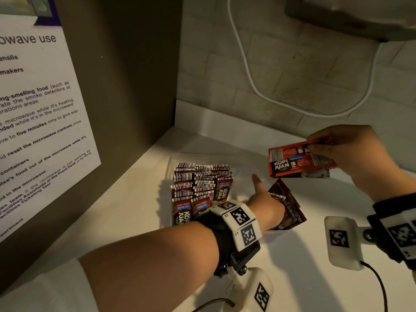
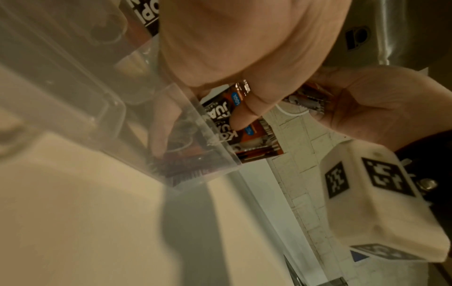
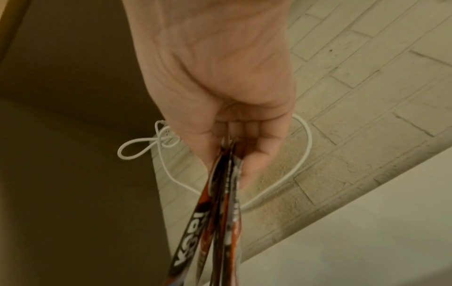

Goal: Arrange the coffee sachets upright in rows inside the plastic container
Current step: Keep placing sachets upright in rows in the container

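Note:
A clear plastic container stands on the white counter, with coffee sachets upright in rows in its left part. My left hand is at its near right corner. In the left wrist view the fingers hook over the container wall, and one reaches down inside towards the sachets. A loose pile of sachets lies on the counter just right of the container, partly under that hand. My right hand hovers above and to the right, pinching a small stack of sachets by one end. The right wrist view shows that stack edge-on.
A dark panel carrying a paper notice rises close on the left. A tiled wall with a looping white cable runs behind the counter, and a grey appliance hangs at the top right. Bare counter lies in front of the container.

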The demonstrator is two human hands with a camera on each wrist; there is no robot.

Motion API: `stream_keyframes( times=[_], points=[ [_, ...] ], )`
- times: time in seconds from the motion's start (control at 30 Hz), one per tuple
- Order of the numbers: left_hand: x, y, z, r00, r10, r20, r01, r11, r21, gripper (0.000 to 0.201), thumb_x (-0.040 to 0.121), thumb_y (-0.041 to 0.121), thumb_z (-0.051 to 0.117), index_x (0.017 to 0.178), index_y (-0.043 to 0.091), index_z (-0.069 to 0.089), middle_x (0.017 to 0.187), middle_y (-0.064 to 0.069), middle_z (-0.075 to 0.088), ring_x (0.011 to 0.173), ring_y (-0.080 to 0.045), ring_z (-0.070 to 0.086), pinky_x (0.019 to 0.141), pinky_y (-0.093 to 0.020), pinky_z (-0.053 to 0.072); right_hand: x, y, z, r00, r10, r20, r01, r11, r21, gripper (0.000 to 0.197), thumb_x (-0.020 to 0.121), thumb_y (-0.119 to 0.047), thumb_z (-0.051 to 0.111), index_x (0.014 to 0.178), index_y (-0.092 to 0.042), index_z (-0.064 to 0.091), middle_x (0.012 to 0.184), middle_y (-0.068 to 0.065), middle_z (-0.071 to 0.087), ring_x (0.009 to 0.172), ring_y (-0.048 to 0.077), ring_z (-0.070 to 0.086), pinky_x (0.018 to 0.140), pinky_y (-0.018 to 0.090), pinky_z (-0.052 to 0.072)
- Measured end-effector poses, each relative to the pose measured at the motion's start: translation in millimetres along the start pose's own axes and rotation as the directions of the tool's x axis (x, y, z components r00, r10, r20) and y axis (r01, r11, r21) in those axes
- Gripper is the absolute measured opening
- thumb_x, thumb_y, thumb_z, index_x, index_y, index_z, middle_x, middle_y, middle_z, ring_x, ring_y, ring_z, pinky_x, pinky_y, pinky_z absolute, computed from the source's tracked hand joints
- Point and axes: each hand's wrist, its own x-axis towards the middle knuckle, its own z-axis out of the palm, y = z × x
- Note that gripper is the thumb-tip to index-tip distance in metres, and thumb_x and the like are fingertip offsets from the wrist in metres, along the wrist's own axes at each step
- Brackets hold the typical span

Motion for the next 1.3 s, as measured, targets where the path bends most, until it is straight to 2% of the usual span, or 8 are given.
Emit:
stream_keyframes(
  times=[0.13, 0.27, 0.47, 0.73, 0.83, 0.97, 1.1, 1.3],
  points=[
    [2, 3, 7, 0.997, -0.032, 0.068, 0.031, 0.999, 0.013, 0.093, 0.093, 0.018, 0.045, 0.144, 0.039, -0.030, 0.157, -0.022, 0.017, 0.140, -0.042, 0.029, 0.115, -0.051, 0.028, -5, 5, -8, 0.996, 0.058, -0.061, -0.047, 0.985, 0.166, 0.012, 0.082, -0.003, 0.068, 0.086, -0.015, 0.066, 0.085, -0.003, 0.065, 0.076, 0.014, 0.065, 0.062, 0.025, 0.050],
    [3, 3, 4, 0.996, -0.029, 0.083, 0.030, 0.999, -0.015, 0.093, 0.091, 0.015, 0.045, 0.146, 0.039, -0.026, 0.161, -0.018, 0.006, 0.142, -0.041, 0.024, 0.115, -0.051, 0.026, -9, 10, -9, 0.993, 0.082, -0.085, -0.064, 0.979, 0.192, 0.011, 0.082, -0.008, 0.070, 0.089, -0.016, 0.066, 0.086, -0.004, 0.065, 0.077, 0.014, 0.065, 0.061, 0.025, 0.055],
    [3, 0, -1, 0.998, -0.025, 0.053, 0.025, 1.000, 0.014, 0.090, 0.093, 0.013, 0.045, 0.149, 0.035, -0.021, 0.159, -0.019, 0.015, 0.142, -0.040, 0.023, 0.115, -0.049, 0.026, -12, 12, -10, 0.991, 0.106, -0.079, -0.086, 0.969, 0.230, 0.016, 0.082, -0.011, 0.071, 0.079, -0.025, 0.064, 0.088, -0.003, 0.066, 0.080, 0.015, 0.065, 0.067, 0.027, 0.051],
    [-2, 3, -2, 0.999, -0.002, 0.036, 0.003, 1.000, -0.018, 0.096, 0.089, 0.011, 0.050, 0.150, 0.033, -0.020, 0.156, -0.019, 0.022, 0.138, -0.039, 0.030, 0.112, -0.047, 0.032, -16, 9, -10, 0.987, 0.141, -0.078, -0.118, 0.964, 0.237, 0.011, 0.082, -0.011, 0.071, 0.086, -0.020, 0.067, 0.090, 0.002, 0.067, 0.082, 0.020, 0.067, 0.074, 0.034, 0.055],
    [-10, 3, -11, 0.992, 0.112, -0.064, -0.121, 0.982, -0.149, 0.079, 0.092, 0.016, 0.048, 0.153, 0.030, 0.000, 0.152, -0.013, 0.030, 0.125, -0.027, 0.041, 0.099, -0.040, 0.041, -21, 4, -15, 0.988, 0.125, -0.085, -0.097, 0.955, 0.280, 0.013, 0.082, -0.010, 0.069, 0.095, -0.014, 0.067, 0.092, 0.003, 0.067, 0.080, 0.017, 0.066, 0.058, 0.023, 0.058],
    [-31, 7, -23, 0.964, 0.226, -0.143, -0.265, 0.869, -0.417, 0.053, 0.092, 0.033, 0.052, 0.140, 0.021, 0.035, 0.127, -0.004, 0.051, 0.091, -0.008, 0.051, 0.067, -0.023, 0.040, -29, -7, -14, 0.984, 0.109, -0.142, -0.041, 0.910, 0.413, 0.012, 0.085, -0.009, 0.066, 0.097, -0.012, 0.066, 0.091, 0.002, 0.067, 0.079, 0.016, 0.068, 0.055, 0.020, 0.058],
    [-53, 16, -32, 0.966, 0.259, -0.011, -0.194, 0.693, -0.694, 0.060, 0.075, 0.050, 0.066, 0.125, 0.019, 0.050, 0.116, -0.006, 0.059, 0.105, -0.017, 0.058, 0.091, -0.030, 0.047, -42, -24, 9, 0.956, -0.059, -0.286, 0.175, 0.900, 0.399, 0.018, 0.084, -0.002, 0.067, 0.087, -0.019, 0.067, 0.081, -0.010, 0.070, 0.078, 0.011, 0.069, 0.068, 0.024, 0.059],
    [-64, 23, -68, 0.935, 0.356, 0.012, -0.137, 0.391, -0.910, 0.081, 0.061, 0.045, 0.074, 0.132, 0.010, 0.054, 0.112, -0.014, 0.065, 0.103, -0.026, 0.064, 0.099, -0.042, 0.049, -67, -33, 48, 0.844, -0.423, -0.330, 0.504, 0.836, 0.217, 0.026, 0.081, -0.016, 0.067, 0.093, -0.039, 0.067, 0.086, -0.017, 0.069, 0.078, 0.012, 0.067, 0.072, 0.033, 0.056]
  ],
)
